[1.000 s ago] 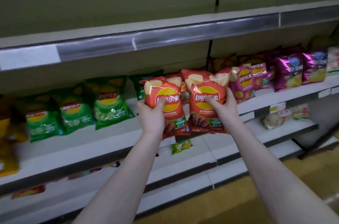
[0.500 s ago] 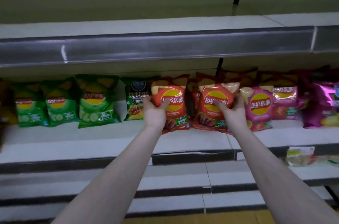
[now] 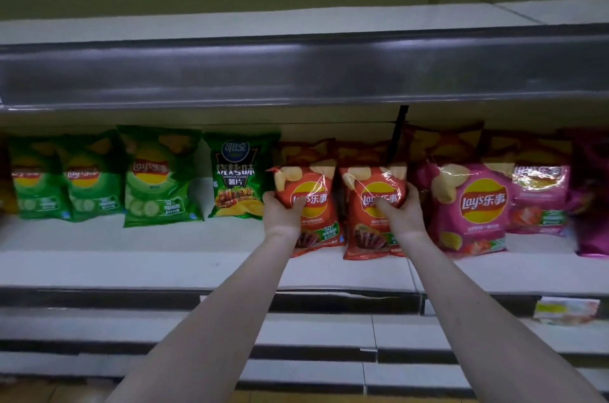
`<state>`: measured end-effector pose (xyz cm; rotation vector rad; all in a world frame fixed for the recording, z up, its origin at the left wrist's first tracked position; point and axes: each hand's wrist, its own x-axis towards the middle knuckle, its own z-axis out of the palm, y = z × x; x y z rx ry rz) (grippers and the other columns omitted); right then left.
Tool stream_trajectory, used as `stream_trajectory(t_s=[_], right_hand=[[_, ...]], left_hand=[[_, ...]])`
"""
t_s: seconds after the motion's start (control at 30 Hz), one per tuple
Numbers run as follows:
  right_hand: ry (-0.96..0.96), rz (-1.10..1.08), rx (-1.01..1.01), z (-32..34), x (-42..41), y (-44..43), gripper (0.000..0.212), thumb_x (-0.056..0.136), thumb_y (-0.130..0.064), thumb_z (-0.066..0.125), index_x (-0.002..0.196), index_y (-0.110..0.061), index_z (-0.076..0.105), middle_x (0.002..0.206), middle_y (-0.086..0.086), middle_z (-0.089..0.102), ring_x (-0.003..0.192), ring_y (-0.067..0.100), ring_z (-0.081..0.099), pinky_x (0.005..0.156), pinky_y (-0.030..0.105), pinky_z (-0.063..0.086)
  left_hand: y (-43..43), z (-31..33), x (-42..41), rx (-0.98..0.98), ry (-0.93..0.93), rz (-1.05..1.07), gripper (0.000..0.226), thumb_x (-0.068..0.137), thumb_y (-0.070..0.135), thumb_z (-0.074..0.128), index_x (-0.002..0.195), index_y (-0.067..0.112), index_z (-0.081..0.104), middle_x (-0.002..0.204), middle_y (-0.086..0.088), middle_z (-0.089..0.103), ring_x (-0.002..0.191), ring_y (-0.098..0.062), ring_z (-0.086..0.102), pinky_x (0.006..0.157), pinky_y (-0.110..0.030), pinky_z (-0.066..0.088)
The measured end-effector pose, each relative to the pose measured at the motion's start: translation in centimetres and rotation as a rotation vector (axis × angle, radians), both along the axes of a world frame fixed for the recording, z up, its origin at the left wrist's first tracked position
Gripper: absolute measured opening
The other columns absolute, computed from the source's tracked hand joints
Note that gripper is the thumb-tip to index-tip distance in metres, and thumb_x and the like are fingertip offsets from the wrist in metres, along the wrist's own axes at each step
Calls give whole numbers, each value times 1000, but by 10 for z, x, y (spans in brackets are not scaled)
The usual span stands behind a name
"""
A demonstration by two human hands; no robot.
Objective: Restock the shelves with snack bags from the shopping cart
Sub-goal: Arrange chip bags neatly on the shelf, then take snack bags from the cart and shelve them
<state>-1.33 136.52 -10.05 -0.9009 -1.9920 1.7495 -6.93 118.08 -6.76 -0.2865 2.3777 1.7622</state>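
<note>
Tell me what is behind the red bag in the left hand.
Behind the red foil chip bag in the left hand, the shadowed top of another red bag shows; its lower part is covered.

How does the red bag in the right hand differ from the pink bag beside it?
Colour: the red bag is orange-red, the pink bag magenta. Grip: the right hand grips the red bag; no hand holds the pink bag. Both stand upright on the same shelf and bear the Lay's logo.
</note>
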Motion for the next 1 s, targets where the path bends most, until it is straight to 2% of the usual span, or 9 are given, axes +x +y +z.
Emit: stream_trajectory(t_s=[0.2,0.4,0.53,0.63,0.8,0.83,0.9,0.93,1.0], right_hand=[[-12,-13,75,-7,-4,-5,79,83,-16,69,147,-12,22,136,15,47,122,32,49,98,41,43],[18,12,146,7,1,-1,88,80,-11,72,149,-15,17,144,13,40,132,30,41,103,43,42],[23,13,182,17,6,1,85,81,-14,72,149,-17,21,148,11,35,137,29,35,107,50,38],[38,11,243,29,11,-2,74,83,-18,68,146,-17,29,148,9,34,137,28,33,106,52,38],[145,95,153,58,19,-28,48,93,-22,55,139,-17,40,141,3,42,133,18,37,109,36,35],[182,114,133,64,22,-36,44,95,-22,53,136,-15,43,139,2,44,131,13,37,107,26,34],[253,158,70,74,27,-57,36,97,-19,50,132,-12,47,130,-2,47,119,0,41,93,3,32],[280,170,35,77,29,-67,34,97,-18,48,130,-12,49,128,-3,49,116,0,43,90,2,32],[309,218,20,84,33,-94,32,98,-21,48,128,-14,52,123,-7,53,113,2,49,94,11,37]], left_hand=[[-1,-7,-2,-24,-16,-9,46,95,23,58,132,5,39,135,-15,53,122,-35,52,97,-42,43],[-4,0,-2,-13,-9,24,65,88,17,67,141,7,32,138,-15,51,124,-35,51,100,-44,44],[-1,5,2,-4,20,15,67,87,20,68,142,9,33,138,-13,50,126,-33,50,103,-47,43],[1,9,8,0,92,33,69,85,25,70,143,12,35,139,-10,49,127,-31,49,104,-49,44],[-6,27,34,182,278,75,50,90,23,65,136,21,46,138,1,47,128,-17,43,109,-43,39],[-10,32,40,231,297,59,44,91,24,64,132,25,49,136,4,48,128,-14,43,108,-43,40],[-23,44,53,296,321,20,35,93,26,61,127,30,51,133,7,51,126,-13,47,104,-36,45],[-31,50,59,328,330,16,34,94,24,59,127,28,52,130,8,53,122,-10,50,98,-25,48],[-53,61,72,392,351,41,33,96,17,55,129,17,53,126,5,56,113,-4,54,81,-7,48]])
